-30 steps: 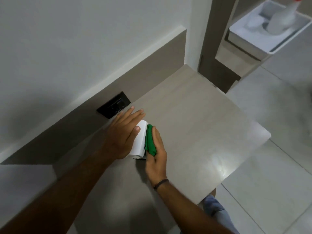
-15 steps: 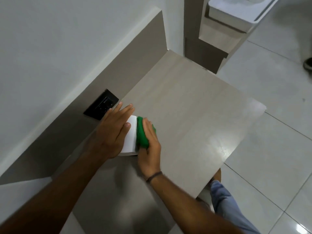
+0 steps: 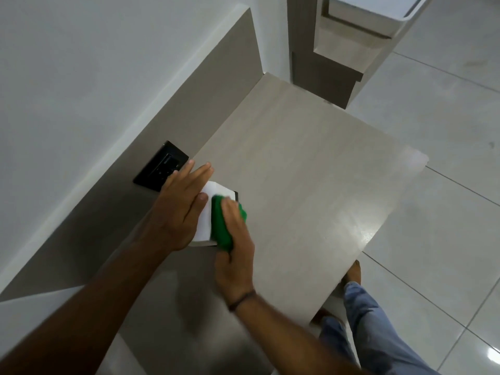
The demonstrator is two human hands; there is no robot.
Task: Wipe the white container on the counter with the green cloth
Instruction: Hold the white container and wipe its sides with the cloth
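A small white container [image 3: 213, 196] stands on the beige counter [image 3: 311, 169] near the wall. My left hand [image 3: 181, 209] lies flat over its left side and top, fingers stretched out, steadying it. My right hand [image 3: 238, 244] presses a bunched green cloth [image 3: 220, 228] against the container's right face. Most of the container is hidden under the two hands; only its white top and a strip of the right side show.
A black wall socket [image 3: 161, 166] sits on the brown backsplash just left of the container. A white tray [image 3: 378, 6] rests on a shelf at the top. The counter's front edge [image 3: 378, 239] drops to a tiled floor, where my legs in blue jeans [image 3: 373, 320] show.
The camera has tilted, shifting the scene. The green cloth has slid further along the container's right face, toward its far end. My left hand stays on the container.
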